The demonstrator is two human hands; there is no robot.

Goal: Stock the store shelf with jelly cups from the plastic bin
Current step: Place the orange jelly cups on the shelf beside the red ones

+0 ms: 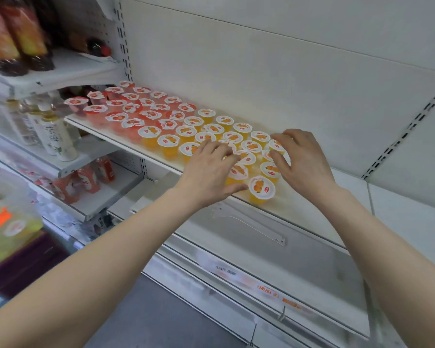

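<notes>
The shelf (299, 212) runs upper left to lower right, red jelly cups (126, 109) then orange cups (206, 131). Both hands hover spread and grasp nothing; the front cup (261, 189) sits just right of the left hand (209, 169), below the right hand (301, 156).

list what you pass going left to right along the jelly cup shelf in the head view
red jelly cups → orange jelly cups → left hand → front orange cup → right hand → bare shelf
</notes>
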